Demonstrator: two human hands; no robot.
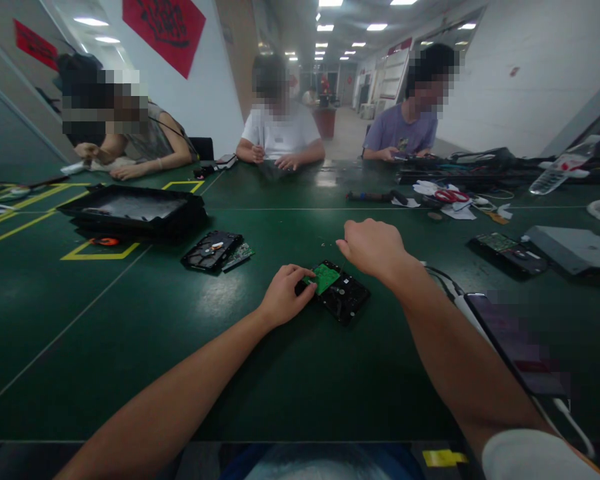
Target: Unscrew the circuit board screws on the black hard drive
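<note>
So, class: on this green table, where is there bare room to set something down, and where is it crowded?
Bare: the wide stretch left of the left hand, bordered by the second drive and the table's near edge; also the strip between the right hand and the person in white. Crowded: the right side, with phone, cables and scissors.

An electronics workshop: long green worktable (130, 347), opened hard drives (213, 251), scattered tools, co-workers seated under strip lights

left hand (284, 293) hides hard drive (344, 299) corner; phone (517, 343) screen blurred
</note>
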